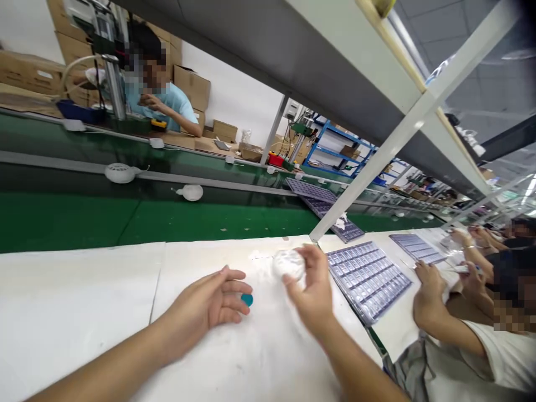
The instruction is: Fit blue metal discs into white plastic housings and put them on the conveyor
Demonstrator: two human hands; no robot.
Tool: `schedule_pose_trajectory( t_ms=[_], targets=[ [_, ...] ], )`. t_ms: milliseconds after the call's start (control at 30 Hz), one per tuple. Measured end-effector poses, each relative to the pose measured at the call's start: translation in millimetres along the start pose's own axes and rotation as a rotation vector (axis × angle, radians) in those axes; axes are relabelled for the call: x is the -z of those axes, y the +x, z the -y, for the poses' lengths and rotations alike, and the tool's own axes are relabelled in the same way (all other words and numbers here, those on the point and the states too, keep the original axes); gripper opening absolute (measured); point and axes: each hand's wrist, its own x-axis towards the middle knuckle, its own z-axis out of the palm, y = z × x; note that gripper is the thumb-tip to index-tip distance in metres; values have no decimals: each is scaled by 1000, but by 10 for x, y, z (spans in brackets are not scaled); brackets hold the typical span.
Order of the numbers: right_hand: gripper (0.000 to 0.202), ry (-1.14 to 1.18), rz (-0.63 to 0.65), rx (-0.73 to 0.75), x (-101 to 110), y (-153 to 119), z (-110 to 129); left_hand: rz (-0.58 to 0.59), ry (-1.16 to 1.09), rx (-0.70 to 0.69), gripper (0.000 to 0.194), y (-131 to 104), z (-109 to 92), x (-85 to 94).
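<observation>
right hand pinching white round piece between thumb and fingers | left hand loosely spread, teal disc at its fingertips, contact unclear | white surface reaching wide leftward | gridded tray limiting room rightward | slanted post just beyond right hand | green belt along surface's far edge

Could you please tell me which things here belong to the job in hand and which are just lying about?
Seemingly in use:
white round object, in the right hand
teal disc, by the left hand
white worktop

Apparently just lying about:
two white rounded devices beyond the worktop
compartmented tray beside the right hand
cardboard boxes behind
</observation>
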Motion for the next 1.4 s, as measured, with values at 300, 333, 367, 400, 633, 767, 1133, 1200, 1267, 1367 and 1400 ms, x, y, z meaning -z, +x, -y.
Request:
schedule_pose_trajectory(
  t_ms=[300, 333, 367, 400, 633, 767, 1133, 1200, 1267, 1367, 1400],
  targets=[
    [27, -205, 679, 40, -378, -84, 308, -125, -85, -135, 34, -4, -60, 52],
    [22, -250, 754, 34, -358, -64, 289, -131, -80, -160, 35, 15, -67, 73],
    [17, -276, 797, 31, -345, -63, 280, -133, -72, -180, 35, 32, -69, 88],
    [13, -307, 828, 23, -340, -76, 281, -132, -63, -195, 36, 46, -66, 98],
    [18, -215, 934, -48, -310, -149, 312, -105, 69, -245, 38, 75, 10, 135],
    [15, 406, 820, -154, -295, -198, 325, -90, 181, -272, 34, 46, 44, 118],
    [6, 426, 606, -21, -409, -304, 338, -31, 392, -242, 30, 25, 141, 79],
    [6, 382, 597, 5, -394, -301, 337, -31, 409, -236, 30, 9, 143, 74],
    [6, 363, 596, 7, -385, -298, 342, -26, 424, -237, 32, -6, 133, 68],
    [9, 360, 606, -56, -393, -279, 339, -12, 456, -237, 33, -20, 96, 63],
    [12, 376, 607, -100, -400, -266, 334, -4, 473, -235, 32, -21, 80, 63]
  ],
)
